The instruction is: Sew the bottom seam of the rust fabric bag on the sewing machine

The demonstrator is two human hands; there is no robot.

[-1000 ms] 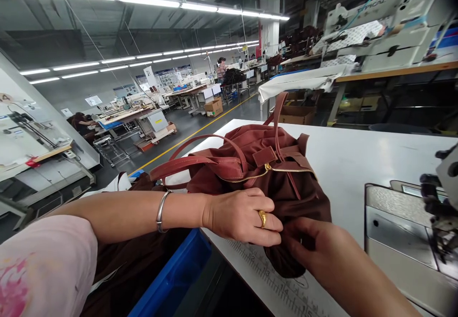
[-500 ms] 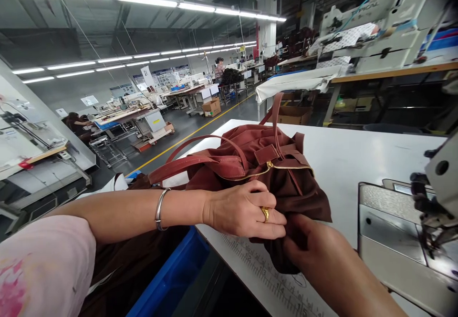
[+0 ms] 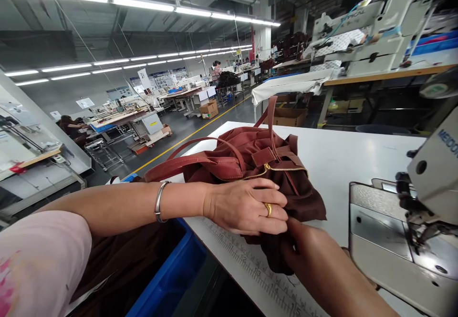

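Note:
A reddish-brown bag (image 3: 246, 140) with long straps and a gold zipper (image 3: 286, 168) lies crumpled on the white sewing table (image 3: 336, 155). My left hand (image 3: 250, 207), with a gold ring and a bangle at the wrist, is closed on the bag's dark fabric below the zipper. Right against it, my right hand (image 3: 307, 245) pinches the same dark fabric (image 3: 274, 250), which hangs down toward the table's front edge. The fingertips of both hands are partly hidden in the folds.
To the right stands a sewing machine (image 3: 432, 164) with its metal bed plate (image 3: 379, 226). A blue bin (image 3: 168, 269) holding dark brown fabric (image 3: 132, 260) is below the table at left. Ruler markings (image 3: 257, 269) run along the front edge. Other workstations and people are farther back.
The view has shifted slightly, showing more of the sewing machine. My left fingers have straightened a little over the fabric, and the right hand has turned slightly, still close beside them.

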